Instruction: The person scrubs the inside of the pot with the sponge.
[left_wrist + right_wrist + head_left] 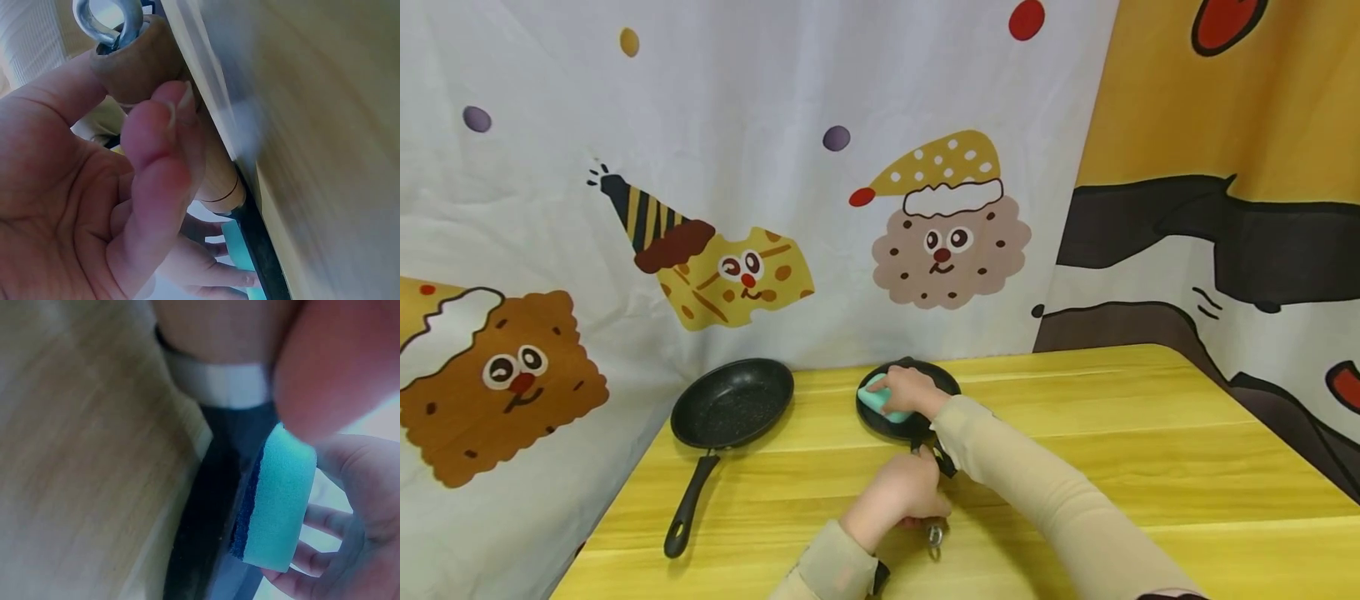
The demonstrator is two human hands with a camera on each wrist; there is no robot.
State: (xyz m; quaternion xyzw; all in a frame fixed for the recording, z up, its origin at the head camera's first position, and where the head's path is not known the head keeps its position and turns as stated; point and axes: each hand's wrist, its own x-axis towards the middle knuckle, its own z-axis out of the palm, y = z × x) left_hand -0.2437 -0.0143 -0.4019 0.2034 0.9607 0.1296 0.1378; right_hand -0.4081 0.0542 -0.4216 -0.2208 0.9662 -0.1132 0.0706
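A small black frying pan lies on the table, its wooden handle pointing toward me and ending in a metal ring. My left hand grips that handle, fingers curled around it in the left wrist view. A teal sponge with a dark blue scouring side sits inside the pan, blue side toward the cooking surface. My right hand holds the sponge between thumb and fingers, reaching across beyond the left hand. The right hand covers part of the sponge in the head view.
To the left stands a larger black frying pan with a black handle toward me. The yellow wood-grain table stretches off to the right. Behind it hangs a curtain printed with cartoon snacks.
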